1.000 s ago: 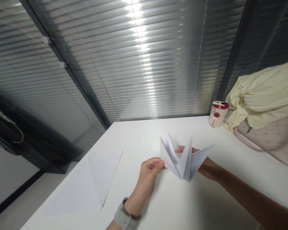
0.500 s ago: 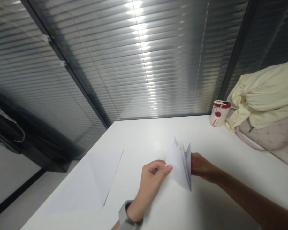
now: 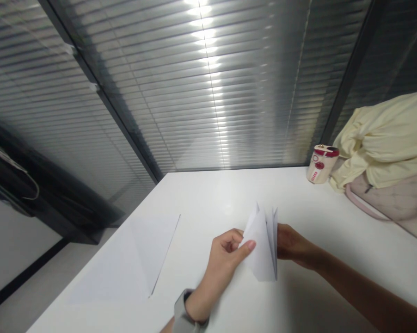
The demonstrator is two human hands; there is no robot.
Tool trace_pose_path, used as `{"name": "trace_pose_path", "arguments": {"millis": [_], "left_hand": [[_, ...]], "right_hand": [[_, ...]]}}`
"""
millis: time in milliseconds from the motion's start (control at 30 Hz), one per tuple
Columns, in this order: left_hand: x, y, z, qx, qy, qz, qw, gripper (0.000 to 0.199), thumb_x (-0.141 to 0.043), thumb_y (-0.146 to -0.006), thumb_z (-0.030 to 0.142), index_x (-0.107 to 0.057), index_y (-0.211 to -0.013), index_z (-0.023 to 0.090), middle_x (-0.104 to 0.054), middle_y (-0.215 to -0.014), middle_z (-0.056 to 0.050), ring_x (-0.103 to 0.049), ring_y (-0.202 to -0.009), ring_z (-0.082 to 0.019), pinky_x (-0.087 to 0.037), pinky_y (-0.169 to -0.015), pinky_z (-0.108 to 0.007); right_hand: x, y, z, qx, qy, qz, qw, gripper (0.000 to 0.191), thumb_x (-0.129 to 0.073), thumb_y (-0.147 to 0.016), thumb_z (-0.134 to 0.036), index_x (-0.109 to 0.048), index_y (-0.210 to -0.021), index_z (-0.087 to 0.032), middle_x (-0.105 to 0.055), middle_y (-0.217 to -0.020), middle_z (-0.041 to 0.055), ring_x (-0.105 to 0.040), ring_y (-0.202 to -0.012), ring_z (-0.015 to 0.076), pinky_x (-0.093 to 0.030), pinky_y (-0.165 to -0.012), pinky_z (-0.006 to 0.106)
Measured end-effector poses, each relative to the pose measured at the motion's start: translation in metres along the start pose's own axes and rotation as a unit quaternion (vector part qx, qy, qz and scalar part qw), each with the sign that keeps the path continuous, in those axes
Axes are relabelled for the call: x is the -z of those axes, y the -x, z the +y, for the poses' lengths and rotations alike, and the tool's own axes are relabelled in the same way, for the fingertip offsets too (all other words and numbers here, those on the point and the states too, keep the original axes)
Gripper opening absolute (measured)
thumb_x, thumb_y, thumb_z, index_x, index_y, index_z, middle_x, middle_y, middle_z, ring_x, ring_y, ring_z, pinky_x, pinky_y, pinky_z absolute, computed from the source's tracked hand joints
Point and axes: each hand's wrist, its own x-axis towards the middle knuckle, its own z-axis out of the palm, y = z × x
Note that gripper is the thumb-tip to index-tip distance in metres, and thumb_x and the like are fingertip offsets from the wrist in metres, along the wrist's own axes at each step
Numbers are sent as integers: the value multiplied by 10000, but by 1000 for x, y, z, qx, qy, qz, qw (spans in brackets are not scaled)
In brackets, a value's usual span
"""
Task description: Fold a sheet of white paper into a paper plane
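Observation:
A folded sheet of white paper (image 3: 263,249) is held upright above the white table, its layers fanned apart at the top. My left hand (image 3: 227,254), with a grey watch at the wrist, pinches the paper's left side, thumb on the near face and fingers behind. At the right edge, my right hand (image 3: 290,241) grips the paper from behind; its fingertips are hidden by the folds. Farther left, a stack of white paper (image 3: 125,259) lies flat with a dark line along its right edge.
The white table (image 3: 208,194) ends at a wall with closed blinds (image 3: 180,92). A cream and red cup (image 3: 322,164) stands at the back right. Beside it, a yellow cloth (image 3: 392,138) lies over a pinkish bag (image 3: 399,199).
The paper has turned slightly, and its layers now sit closer together on the right. My left hand has shifted a little to the right with its thumb farther over the paper.

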Motion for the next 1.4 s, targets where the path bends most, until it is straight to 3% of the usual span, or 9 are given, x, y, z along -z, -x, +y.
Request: {"name": "trace_pose_path", "arguments": {"millis": [100, 267, 500, 700, 1000, 1100, 1167, 1300, 1400], "left_hand": [[3, -1, 0, 27, 71, -69, 995, 387, -768, -699, 362, -476, -534, 168, -550, -645, 0, -495, -657, -136, -353, -612, -235], [6, -1, -7, 87, 76, -120, 986, 403, -678, -765, 498, -555, -610, 146, -465, -565, 29, -398, -534, -97, -290, -531, -216], [-3, 0, -8, 52, 36, -32, 997, 404, -727, -707, 499, -570, -590, 146, -491, -558, 29, -420, -544, -109, -317, -553, -222], [-7, 2, -6, 1, 82, -29, 996, 341, -734, -749, 402, -542, -955, 210, -499, -566, 77, -451, -511, -95, -333, -535, -200], [-4, 3, -7, -35, 47, -17, 998, 255, -678, -814, 371, -522, -902, 188, -484, -550, 87, -407, -494, -65, -330, -526, -183], [0, 1, -9, -54, -19, 13, 998, 213, -675, -813, 343, -560, -895, 183, -502, -560, 72, -431, -507, -78, -354, -532, -196], [4, 1, -12, -90, -104, 56, 989, 161, -668, -817, 310, -599, -893, 186, -539, -587, 53, -489, -558, -100, -390, -566, -210], [7, 5, -20, -182, -247, 101, 946, 132, -655, -829, 244, -628, -954, 212, -650, -707, 21, -589, -664, -131, -454, -651, -226], [3, 10, -23, -227, -261, 79, 935, 288, -641, -841, 198, -572, -1117, 244, -687, -735, 41, -615, -653, -117, -478, -646, -203]], "right_hand": [[1, 1, -1, 4, -33, -8, 999, 480, -782, -682, -422, -646, -1060, -161, -655, -963, 95, -614, -895, 245, -479, -812, 387], [3, 0, 1, 21, 6, -20, 1000, 325, -756, -731, -357, -675, -984, -171, -630, -1019, 87, -600, -911, 224, -469, -822, 368], [6, -3, 5, 54, 41, -33, 997, 268, -709, -788, -353, -664, -973, -163, -615, -929, 67, -571, -899, 217, -456, -795, 351], [5, -3, 5, 62, 38, -2, 997, 299, -710, -787, -361, -628, -1017, -188, -596, -870, 32, -559, -842, 196, -452, -779, 335], [5, -2, 0, 77, 121, -9, 990, 413, -682, -790, -450, -606, -1097, -185, -615, -1071, 97, -569, -1017, 253, -435, -931, 413], [9, 0, -8, 98, 244, 44, 964, 404, -623, -813, -515, -615, -1050, -188, -528, -1199, 117, -494, -1137, 270, -380, -998, 412], [8, 0, -11, 106, 297, 97, 944, 398, -521, -867, -547, -617, -1000, -184, -498, -1171, 118, -512, -1078, 252, -421, -942, 382], [-1, -1, -11, 76, 252, 152, 953, 334, -504, -890, -500, -564, -957, -178, -526, -964, 73, -562, -795, 179, -499, -680, 293], [-11, -1, -9, 83, 253, 192, 944, 261, -591, -853, -404, -551, -968, -173, -564, -904, 55, -569, -786, 179, -498, -664, 280]]}}
